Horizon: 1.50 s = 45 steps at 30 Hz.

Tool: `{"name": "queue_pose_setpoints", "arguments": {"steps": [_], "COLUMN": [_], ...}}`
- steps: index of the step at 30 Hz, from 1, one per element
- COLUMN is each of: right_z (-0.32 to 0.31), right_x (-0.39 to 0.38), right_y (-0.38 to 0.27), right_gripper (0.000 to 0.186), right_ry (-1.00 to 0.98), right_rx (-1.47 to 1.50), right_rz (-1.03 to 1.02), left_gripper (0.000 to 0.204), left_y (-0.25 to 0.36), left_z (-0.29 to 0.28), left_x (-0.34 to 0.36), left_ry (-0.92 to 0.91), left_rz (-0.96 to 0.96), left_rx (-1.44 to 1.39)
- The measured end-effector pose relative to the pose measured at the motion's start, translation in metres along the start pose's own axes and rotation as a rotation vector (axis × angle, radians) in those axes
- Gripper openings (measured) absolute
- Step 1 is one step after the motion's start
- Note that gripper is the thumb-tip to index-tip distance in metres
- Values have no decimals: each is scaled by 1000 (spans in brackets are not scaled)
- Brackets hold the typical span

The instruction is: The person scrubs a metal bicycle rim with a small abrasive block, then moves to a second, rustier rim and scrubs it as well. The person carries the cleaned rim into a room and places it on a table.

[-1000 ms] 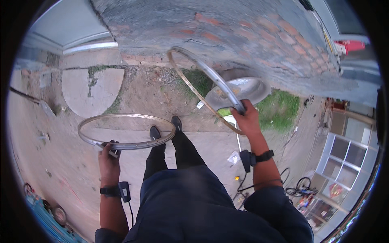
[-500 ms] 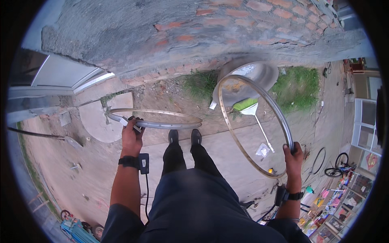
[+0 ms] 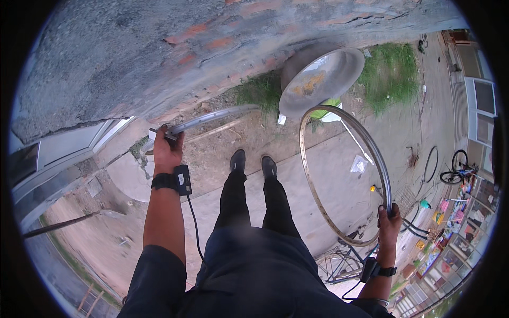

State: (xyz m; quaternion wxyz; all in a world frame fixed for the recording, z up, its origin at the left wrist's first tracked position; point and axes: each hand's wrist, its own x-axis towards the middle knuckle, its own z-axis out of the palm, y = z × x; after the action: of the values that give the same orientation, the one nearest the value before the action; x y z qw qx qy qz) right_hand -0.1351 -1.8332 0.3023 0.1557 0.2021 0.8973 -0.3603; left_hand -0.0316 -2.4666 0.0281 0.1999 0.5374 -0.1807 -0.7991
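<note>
My left hand [image 3: 168, 151] is closed on a metal bicycle rim [image 3: 204, 117], held out at the left and seen nearly edge-on, with a small silver-and-dark piece [image 3: 159, 135] at the grip. My right hand [image 3: 389, 225], at the lower right, is closed on a second rim [image 3: 386, 180], whose large tilted loop has a silver outside and a tarnished inner face. Beyond that rim a large round metal basin [image 3: 328, 79] leans at the wall, and a green-bristled broom [image 3: 356, 137] with a white handle lies on the ground below it.
A rough brick-and-render wall [image 3: 127, 63] runs across the top, with a glazed opening [image 3: 69, 148] at left. Grass [image 3: 389, 79] grows beside the basin. At right are a bicycle [image 3: 456, 169], a loose tyre [image 3: 431, 164] and cluttered items by windows. Cables and frame parts lie lower right.
My view has swung. The left hand has risen in the picture, its rim now seen more edge-on. The right hand and its rim have moved down and right, away from the basin.
</note>
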Motion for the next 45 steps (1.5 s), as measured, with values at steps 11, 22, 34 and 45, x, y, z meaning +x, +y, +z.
{"name": "queue_pose_setpoints", "arguments": {"steps": [11, 22, 34, 45], "right_z": [20, 27, -4, -113], "right_x": [-19, -20, -37, -74], "right_y": [16, 27, 47, 116], "right_gripper": [22, 22, 24, 25], "right_ry": [7, -7, 103, 300], "right_rx": [42, 67, 224, 607], "right_rz": [127, 150, 166, 130], "left_gripper": [19, 31, 53, 51], "left_y": [15, 34, -14, -112], "left_z": [27, 42, -3, 67], "left_x": [53, 70, -48, -197], "left_ry": [-19, -20, -33, -325], "left_rz": [69, 44, -104, -61], "left_rx": [74, 111, 525, 1057]}}
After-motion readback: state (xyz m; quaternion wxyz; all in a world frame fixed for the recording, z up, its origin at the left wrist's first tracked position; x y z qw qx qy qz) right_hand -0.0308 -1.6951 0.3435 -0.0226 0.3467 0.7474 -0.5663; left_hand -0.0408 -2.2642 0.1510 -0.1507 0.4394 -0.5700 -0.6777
